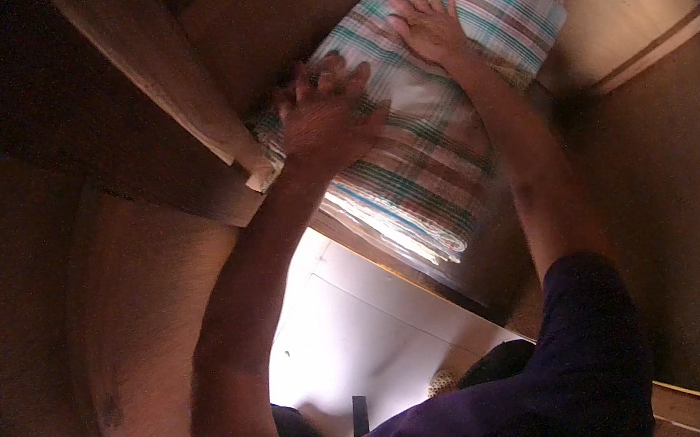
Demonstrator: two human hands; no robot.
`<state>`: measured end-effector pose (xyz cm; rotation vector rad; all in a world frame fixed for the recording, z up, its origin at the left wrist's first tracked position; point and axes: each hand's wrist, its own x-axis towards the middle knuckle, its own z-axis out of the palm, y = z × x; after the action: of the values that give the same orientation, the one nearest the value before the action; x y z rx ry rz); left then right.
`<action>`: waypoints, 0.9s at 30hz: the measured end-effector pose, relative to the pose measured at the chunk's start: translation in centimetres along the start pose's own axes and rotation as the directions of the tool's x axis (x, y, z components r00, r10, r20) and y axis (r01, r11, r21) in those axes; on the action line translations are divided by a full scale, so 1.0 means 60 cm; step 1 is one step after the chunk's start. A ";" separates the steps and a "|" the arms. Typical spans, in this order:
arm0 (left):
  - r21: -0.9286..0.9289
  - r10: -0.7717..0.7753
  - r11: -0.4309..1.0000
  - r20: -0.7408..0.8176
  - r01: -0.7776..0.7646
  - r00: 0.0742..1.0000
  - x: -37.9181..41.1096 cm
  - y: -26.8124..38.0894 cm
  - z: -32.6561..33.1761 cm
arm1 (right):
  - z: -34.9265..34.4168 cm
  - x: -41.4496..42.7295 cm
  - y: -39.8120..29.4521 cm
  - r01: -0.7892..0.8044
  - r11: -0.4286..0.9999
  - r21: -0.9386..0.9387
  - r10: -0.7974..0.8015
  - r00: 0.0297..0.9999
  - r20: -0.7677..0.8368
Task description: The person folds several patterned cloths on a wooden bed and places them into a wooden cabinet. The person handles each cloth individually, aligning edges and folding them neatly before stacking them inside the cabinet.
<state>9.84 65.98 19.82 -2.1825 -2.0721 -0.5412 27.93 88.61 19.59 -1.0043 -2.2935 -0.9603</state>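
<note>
Both my hands rest on a stack of folded striped cloth (422, 114), white with green, brown and pink bands. My left hand (331, 107) lies palm down with fingers spread near the stack's left side, close to a wooden upright. Farther up and to the right, my right hand (430, 23) presses flat on the cloth, fingers apart. Toward me the folded layers (401, 221) show as pale edges with a blue line. What lies beneath the hands and behind the stack is hidden.
The cloth sits on a wooden shelf, its front edge (398, 275) running diagonally. A wooden post (162, 77) stands at the left, with a brown panel (156, 272) below it. Another wooden panel (666, 174) is at the right. White floor tiles (366, 330) show below.
</note>
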 end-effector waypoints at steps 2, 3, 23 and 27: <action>-0.017 0.018 1.000 -0.012 -0.019 1.000 -0.004 -0.004 0.007 | 0.026 -0.004 -0.013 -0.056 0.988 0.142 0.062 0.997 -0.035; -0.012 -0.001 1.000 0.008 0.002 1.000 -0.004 -0.004 0.004 | 0.024 -0.001 -0.017 -0.056 0.985 0.165 0.057 0.998 -0.001; 0.028 0.039 0.999 -0.039 -0.038 0.998 -0.001 -0.005 0.013 | 0.043 0.068 -0.072 -0.203 0.965 0.165 0.158 0.955 0.252; 0.062 0.053 0.997 -0.055 -0.049 0.997 -0.005 -0.014 0.024 | -0.070 0.050 -0.081 -0.239 0.950 0.202 0.127 0.884 0.451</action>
<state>9.27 66.18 18.20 -2.1546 -1.9723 -0.5212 22.85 84.45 22.22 -1.4027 -2.5254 -0.3739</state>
